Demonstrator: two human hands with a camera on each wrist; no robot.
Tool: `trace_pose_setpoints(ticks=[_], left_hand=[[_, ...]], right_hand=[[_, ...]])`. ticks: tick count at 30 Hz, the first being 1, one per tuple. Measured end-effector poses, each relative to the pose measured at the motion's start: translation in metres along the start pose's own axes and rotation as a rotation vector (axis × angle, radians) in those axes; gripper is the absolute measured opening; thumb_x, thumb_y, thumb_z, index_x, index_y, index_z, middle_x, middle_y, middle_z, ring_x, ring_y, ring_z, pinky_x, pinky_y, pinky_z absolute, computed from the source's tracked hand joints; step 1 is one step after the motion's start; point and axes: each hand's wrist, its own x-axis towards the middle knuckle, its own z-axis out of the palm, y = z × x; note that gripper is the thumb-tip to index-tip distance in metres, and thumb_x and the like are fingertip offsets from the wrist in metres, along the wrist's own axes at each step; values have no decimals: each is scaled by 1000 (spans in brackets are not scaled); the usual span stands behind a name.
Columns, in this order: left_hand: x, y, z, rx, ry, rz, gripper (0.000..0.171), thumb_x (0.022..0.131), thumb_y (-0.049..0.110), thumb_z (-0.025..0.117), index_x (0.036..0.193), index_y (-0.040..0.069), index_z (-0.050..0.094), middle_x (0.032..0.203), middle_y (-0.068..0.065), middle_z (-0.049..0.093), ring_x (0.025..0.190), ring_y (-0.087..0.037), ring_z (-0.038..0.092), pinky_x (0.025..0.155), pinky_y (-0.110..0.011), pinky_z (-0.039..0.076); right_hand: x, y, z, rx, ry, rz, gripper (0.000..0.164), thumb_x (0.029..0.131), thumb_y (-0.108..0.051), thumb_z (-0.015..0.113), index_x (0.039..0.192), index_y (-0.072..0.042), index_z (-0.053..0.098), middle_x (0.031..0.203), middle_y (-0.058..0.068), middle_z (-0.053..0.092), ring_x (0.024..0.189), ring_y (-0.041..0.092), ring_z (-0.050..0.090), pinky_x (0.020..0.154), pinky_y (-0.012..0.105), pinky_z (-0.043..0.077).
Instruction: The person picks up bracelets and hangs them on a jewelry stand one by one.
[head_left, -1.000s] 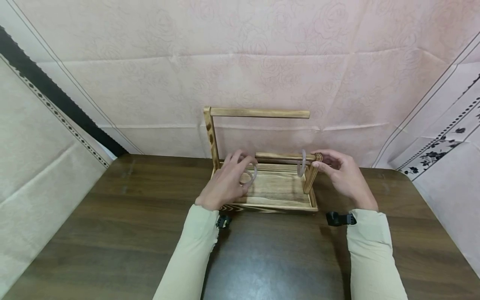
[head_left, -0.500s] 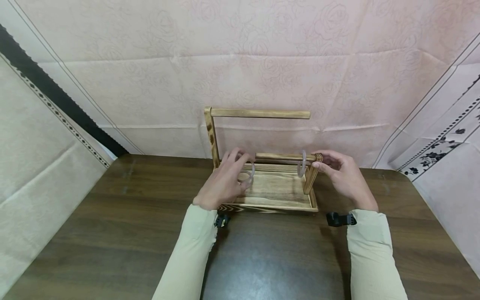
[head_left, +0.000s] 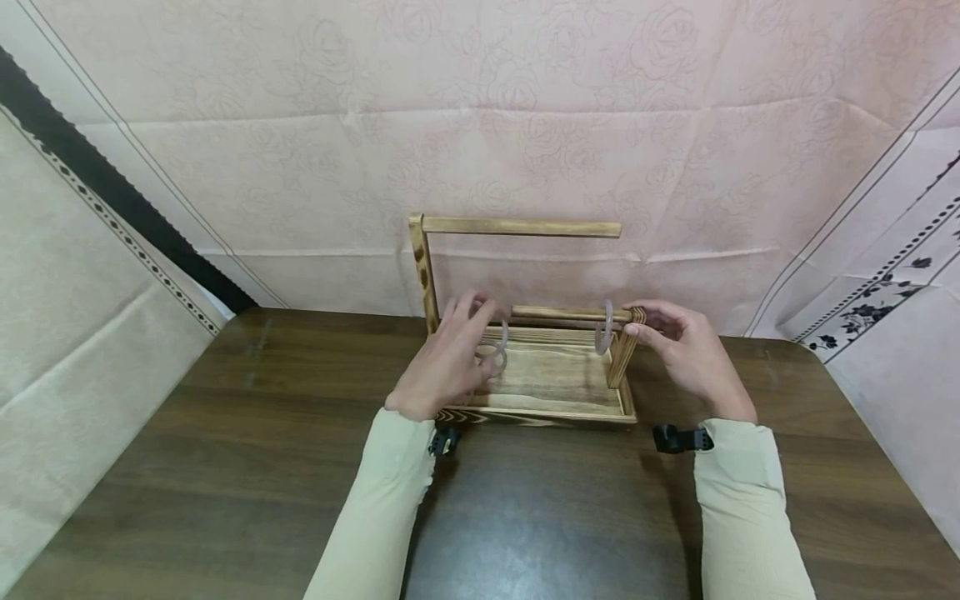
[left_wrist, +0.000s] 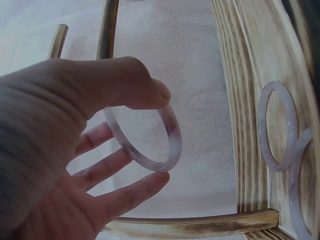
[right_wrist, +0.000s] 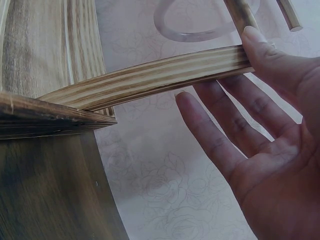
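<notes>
My left hand pinches a pale lavender bangle between thumb and fingers, above the left part of a wooden stand's tray. Beside it, the stand's lower bar runs behind the hand in the left wrist view; whether the bangle is round the bar I cannot tell. Another bangle hangs on this bar near the right post. My right hand holds the top of that post with thumb and fingers. Two more bangles, one upright-looking and one partly cut off, are at the tray.
A taller left post carries the upper bar, whose right end is free. The stand is on a brown wooden table, close to the pink patterned cloth behind it.
My left hand has shifted slightly left with its bangle, away from the lower bar's middle. The right hand and the hanging bangle stay where they were.
</notes>
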Motion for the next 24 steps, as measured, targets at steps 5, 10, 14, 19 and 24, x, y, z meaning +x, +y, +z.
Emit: trace_pose_setpoints(ticks=[5,10,14,19,24], left_hand=[[0,1,0,-12,16,6,48,86,4,77,127,18,56,141,-4,42,130,-26,42,84,-38,61],[0,2,0,-21,20,10,51,85,2,77,127,18,55,142,-5,42,130,-27,42,82,-37,61],[0,3,-1,-20,21,4,52,83,1,77,127,19,55,142,-5,42,129,-27,43,82,-37,60],[1,3,-1,-3,41,7,52,82,2,77,127,17,55,144,-6,42,130,-27,43,81,-36,60],[2,5,-1,1,47,5,51,83,1,76,127,17,56,144,-5,42,128,-26,44,81,-35,60]], right_hand=[[0,-1,0,-6,2,-1,30,99,-26,68,127,-13,69,110,11,74,89,1,63,73,15,48],[0,-1,-1,-15,1,2,31,100,-26,68,128,-13,69,111,11,74,89,-1,62,73,14,48],[-1,0,-1,-17,1,2,31,100,-26,68,128,-14,69,112,10,74,89,-1,62,73,14,48],[0,0,-1,-16,3,-8,31,100,-25,68,128,-13,69,112,11,74,89,-3,62,73,14,48],[-1,0,0,-17,3,-5,31,100,-25,68,128,-13,69,112,12,74,89,-5,62,74,13,48]])
